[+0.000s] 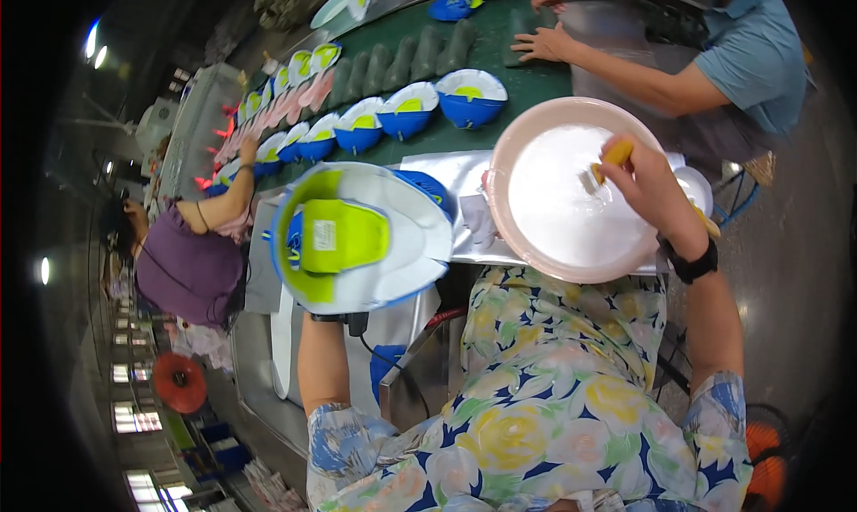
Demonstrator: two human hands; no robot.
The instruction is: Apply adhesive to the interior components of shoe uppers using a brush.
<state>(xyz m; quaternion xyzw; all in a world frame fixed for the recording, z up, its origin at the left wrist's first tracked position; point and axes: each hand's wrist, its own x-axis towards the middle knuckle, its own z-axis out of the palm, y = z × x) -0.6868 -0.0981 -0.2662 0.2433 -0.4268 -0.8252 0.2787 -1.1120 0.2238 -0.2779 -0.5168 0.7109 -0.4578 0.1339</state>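
My left forearm [323, 360] reaches up to a blue, white and lime-green shoe upper [415, 231], held with its inner side facing up. The upper hides my left hand and its fingers. My right hand [650, 183] is closed around the yellow handle of a brush [616, 152]. Its bristles point down at the white liquid [562, 199] in a wide pale-pink basin [507, 235]. Whether they touch the liquid is hard to tell. The basin stands on a silvery sheet [469, 244] in front of me.
Beyond, a green table [486, 43] carries rows of shoe uppers [408, 110], dark foot-shaped lasts [428, 52] and pink lasts [312, 92]. A co-worker in blue [754, 57] works at far right, another in purple [192, 262] at left. A small white bowl [694, 187] sits beside the basin.
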